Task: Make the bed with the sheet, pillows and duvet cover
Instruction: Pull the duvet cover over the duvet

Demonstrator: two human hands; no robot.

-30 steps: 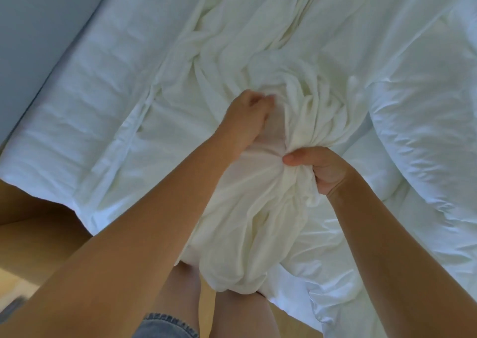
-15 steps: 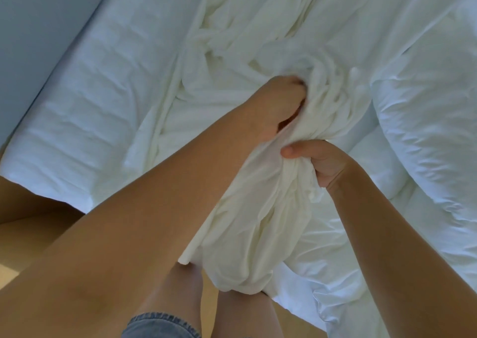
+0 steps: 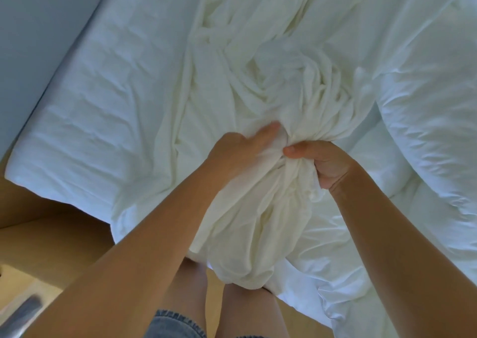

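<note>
Together, both arms stretch over the bed (image 3: 85,100), the left hand (image 3: 238,153) curling its fingers (image 3: 268,132) into the bunched cream sheet (image 3: 258,79) lying mid-mattress, the right hand (image 3: 324,163) fisted tightly round the same gather, beside the duvet (image 3: 428,100).

Sheet (image 3: 258,92) is bunched mid-bed on the mattress (image 3: 90,118), duvet (image 3: 426,105) heaped just right of it. Left hand (image 3: 240,152) and right hand (image 3: 322,162) grip its near end side by side.

- Sheet (image 3: 258,84): cream, plain.
- Duvet (image 3: 426,105): bright white, plain.
- Mattress (image 3: 103,92): white.
- Wall (image 3: 38,28): pale grey-blue.
- Floor (image 3: 51,234): light wood.
- Shorts (image 3: 175,324): blue denim.
</note>
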